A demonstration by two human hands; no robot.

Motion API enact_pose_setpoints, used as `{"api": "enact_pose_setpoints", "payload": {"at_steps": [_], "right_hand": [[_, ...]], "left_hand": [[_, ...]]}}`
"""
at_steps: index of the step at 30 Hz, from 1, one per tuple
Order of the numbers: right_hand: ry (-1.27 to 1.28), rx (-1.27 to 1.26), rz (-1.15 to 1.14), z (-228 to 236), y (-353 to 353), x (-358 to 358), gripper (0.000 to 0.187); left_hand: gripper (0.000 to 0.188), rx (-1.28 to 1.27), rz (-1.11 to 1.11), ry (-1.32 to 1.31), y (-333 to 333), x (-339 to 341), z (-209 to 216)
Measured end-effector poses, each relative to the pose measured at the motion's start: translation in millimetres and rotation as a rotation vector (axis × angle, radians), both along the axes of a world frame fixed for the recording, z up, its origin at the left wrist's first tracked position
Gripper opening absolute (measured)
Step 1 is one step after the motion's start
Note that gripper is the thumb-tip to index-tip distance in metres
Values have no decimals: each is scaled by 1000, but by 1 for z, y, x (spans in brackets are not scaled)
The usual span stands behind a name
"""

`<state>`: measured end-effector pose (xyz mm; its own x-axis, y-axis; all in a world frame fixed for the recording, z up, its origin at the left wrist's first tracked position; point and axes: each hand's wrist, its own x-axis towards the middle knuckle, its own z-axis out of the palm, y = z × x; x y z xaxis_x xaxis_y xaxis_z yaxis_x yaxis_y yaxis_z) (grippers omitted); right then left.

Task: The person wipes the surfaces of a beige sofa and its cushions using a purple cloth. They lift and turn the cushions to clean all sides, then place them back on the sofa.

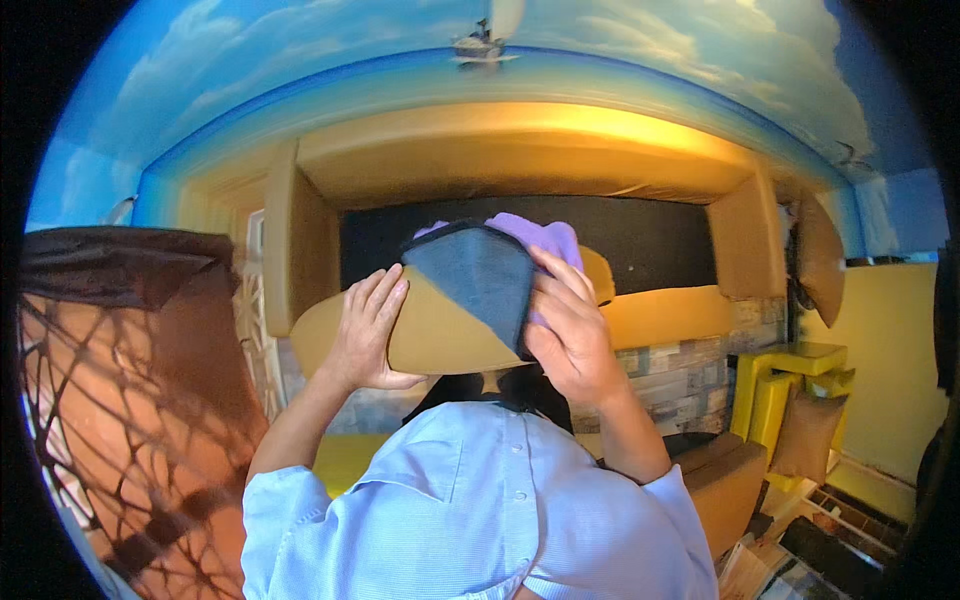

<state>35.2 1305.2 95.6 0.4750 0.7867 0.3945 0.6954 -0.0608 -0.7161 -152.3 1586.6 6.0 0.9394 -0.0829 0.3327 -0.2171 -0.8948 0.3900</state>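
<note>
Held up before me is a cushion (440, 325), tan on its lower left and blue-grey on its upper right, with dark edging. My left hand (370, 330) grips its left side, fingers along the edge and thumb at the lower corner. On the right side, my right hand (570, 325) closes around the blue-grey part, its fingertips near the upper edge. A purple cloth (540, 235) bunches up behind the cushion and touches my right fingers. How that cloth is held is hidden behind the cushion.
A tan sofa (480, 160) with a dark seat area (660, 245) lies beyond my hands. To the left stands a brown patterned panel (150, 400) with dark cloth on top. Yellow seating (755, 400) and a brown pillow (808, 435) are at the right.
</note>
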Motion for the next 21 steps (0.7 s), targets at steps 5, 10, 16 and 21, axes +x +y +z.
{"api": "enact_pose_setpoints", "payload": {"at_steps": [5, 10, 16, 21], "right_hand": [[99, -164, -51, 8, -15, 20, 42], [140, -151, -104, -1, -38, 43, 53], [127, -104, -86, -32, -100, 106, 43], [219, 22, -142, -89, -190, 174, 34]], "left_hand": [[119, 36, 2, 20, -21, 21, 5], [116, 57, 10, 54, -52, 40, 15], [116, 86, 33, 101, -115, 92, 24], [117, 190, 41, 231, -203, 162, 26]]}}
